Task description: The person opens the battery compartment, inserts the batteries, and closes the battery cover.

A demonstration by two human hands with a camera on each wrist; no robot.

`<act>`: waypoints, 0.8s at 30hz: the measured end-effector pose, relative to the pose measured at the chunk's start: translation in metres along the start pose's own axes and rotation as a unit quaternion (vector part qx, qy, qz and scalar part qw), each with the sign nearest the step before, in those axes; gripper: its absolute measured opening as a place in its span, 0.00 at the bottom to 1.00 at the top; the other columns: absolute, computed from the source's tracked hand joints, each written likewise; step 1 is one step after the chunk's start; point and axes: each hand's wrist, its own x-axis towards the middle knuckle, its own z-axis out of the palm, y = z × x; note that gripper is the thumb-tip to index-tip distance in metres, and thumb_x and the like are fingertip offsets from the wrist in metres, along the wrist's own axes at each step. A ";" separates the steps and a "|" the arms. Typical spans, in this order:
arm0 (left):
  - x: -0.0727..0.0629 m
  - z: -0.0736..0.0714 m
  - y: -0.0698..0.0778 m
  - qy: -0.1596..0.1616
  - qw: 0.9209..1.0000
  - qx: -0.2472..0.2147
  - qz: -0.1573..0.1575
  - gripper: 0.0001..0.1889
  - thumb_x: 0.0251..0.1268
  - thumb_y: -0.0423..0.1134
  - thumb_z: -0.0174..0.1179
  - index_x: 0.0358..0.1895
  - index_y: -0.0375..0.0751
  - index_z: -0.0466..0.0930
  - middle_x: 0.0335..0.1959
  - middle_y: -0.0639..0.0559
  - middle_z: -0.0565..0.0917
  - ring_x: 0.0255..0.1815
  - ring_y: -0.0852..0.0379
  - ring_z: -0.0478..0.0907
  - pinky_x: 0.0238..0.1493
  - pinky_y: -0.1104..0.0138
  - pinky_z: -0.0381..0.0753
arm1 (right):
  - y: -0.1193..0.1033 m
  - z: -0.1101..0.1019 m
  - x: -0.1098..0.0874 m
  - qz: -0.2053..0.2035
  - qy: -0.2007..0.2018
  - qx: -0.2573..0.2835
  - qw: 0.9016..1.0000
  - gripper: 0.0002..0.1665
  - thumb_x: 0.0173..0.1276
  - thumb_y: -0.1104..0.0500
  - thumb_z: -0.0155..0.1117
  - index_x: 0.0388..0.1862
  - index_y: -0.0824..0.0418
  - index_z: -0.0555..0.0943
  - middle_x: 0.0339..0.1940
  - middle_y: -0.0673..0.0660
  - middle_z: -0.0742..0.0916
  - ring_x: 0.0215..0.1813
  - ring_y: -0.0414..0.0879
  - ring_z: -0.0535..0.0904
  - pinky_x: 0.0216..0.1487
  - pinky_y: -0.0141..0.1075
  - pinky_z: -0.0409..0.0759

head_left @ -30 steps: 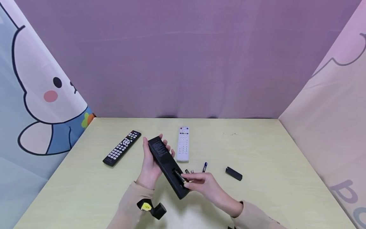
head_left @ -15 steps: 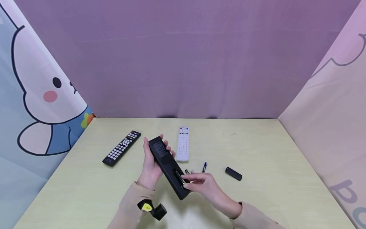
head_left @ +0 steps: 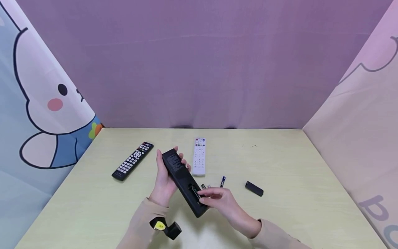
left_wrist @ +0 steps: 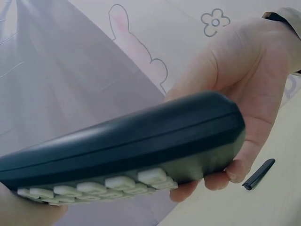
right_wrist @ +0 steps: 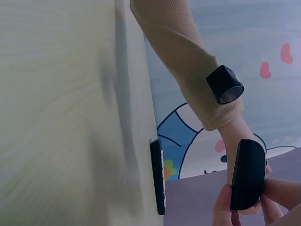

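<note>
My left hand [head_left: 165,180] grips a black remote control [head_left: 180,176], its back turned up and its battery compartment uncovered near the lower end. In the left wrist view the white buttons of this remote control [left_wrist: 108,136] face down. The thumb and forefinger of my right hand [head_left: 222,202] pinch at a battery [head_left: 195,191] lying in the compartment; the fingertips partly hide it. Other right-hand fingers curl beneath the remote's end in the left wrist view. A black battery cover [head_left: 254,188] lies on the table to the right.
On the pale table [head_left: 286,166], another black remote control [head_left: 132,161] lies at the left. A white remote control [head_left: 199,156] lies behind the held one. Loose batteries, one of them blue [head_left: 222,181], lie just beyond my right hand. A purple curtain [head_left: 199,69] closes off the back.
The battery under my right fingertips has gone lower into the compartment and shows less. My left hand and the black remote control have hardly moved.
</note>
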 end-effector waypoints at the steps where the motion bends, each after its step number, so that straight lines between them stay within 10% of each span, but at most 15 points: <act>1: 0.000 0.000 0.000 0.000 1.000 0.002 0.000 0.30 0.55 0.68 0.40 0.53 0.51 0.60 0.32 0.54 0.69 0.29 0.59 0.68 0.39 0.64 0.68 | 0.000 0.000 0.000 0.001 0.002 0.000 1.000 0.19 0.54 0.65 0.63 0.44 0.74 0.76 0.39 0.58 0.83 0.34 0.40 0.79 0.38 0.33 0.78; 24: 0.000 -0.006 0.002 0.021 0.999 0.041 0.003 0.31 0.56 0.68 0.38 0.57 0.53 0.58 0.34 0.55 0.69 0.30 0.60 0.67 0.41 0.65 0.68 | -0.002 -0.017 0.007 0.001 -0.056 -0.075 0.996 0.15 0.57 0.66 0.58 0.44 0.71 0.77 0.43 0.61 0.81 0.38 0.44 0.79 0.43 0.37 0.77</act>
